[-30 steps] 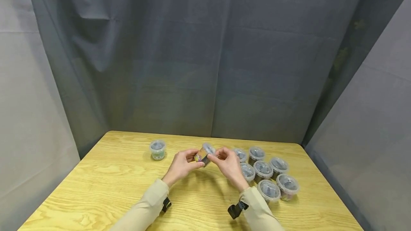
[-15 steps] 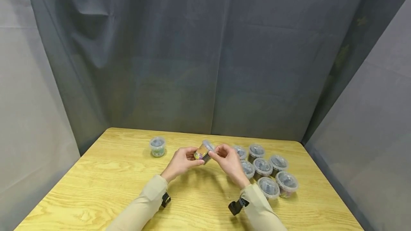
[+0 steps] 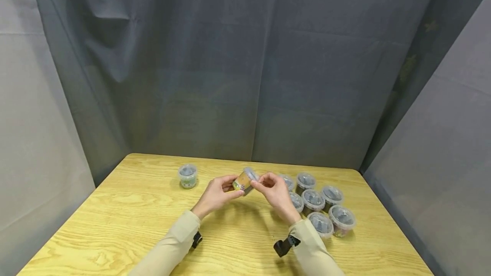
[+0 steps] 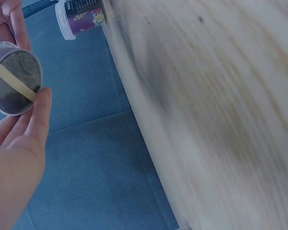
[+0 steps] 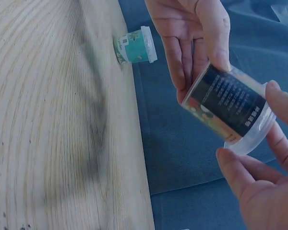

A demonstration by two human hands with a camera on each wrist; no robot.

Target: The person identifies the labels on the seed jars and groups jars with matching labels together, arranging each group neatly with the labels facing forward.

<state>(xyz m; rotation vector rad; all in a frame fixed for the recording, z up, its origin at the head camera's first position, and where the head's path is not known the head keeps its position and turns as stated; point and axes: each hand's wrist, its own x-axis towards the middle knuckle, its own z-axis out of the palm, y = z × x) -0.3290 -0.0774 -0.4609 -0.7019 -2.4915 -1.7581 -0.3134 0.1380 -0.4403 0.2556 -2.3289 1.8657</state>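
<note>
Above the middle of the table, my hands hold a small clear plastic cup (image 3: 242, 181) with a printed label and a lid, tilted toward the right. My left hand (image 3: 215, 196) grips its lower body between thumb and fingers. At the lid (image 5: 255, 136), the fingers of my right hand (image 3: 274, 195) pinch the rim. In the right wrist view, a black label panel with white writing faces the camera. The left wrist view shows the cup's dark round base with a pale strip across it. A similar green-labelled cup (image 3: 188, 176) stands upright to the left.
Several lidded cups (image 3: 313, 199) stand grouped on the right of the wooden table (image 3: 126, 212), close by my right hand. One purple-labelled cup (image 4: 86, 18) shows in the left wrist view. A dark grey curtain (image 3: 199, 76) hangs behind the table.
The held cup has turned a little in my fingers, so more of its orange label faces the head camera. Both hands stay in nearly the same place.
</note>
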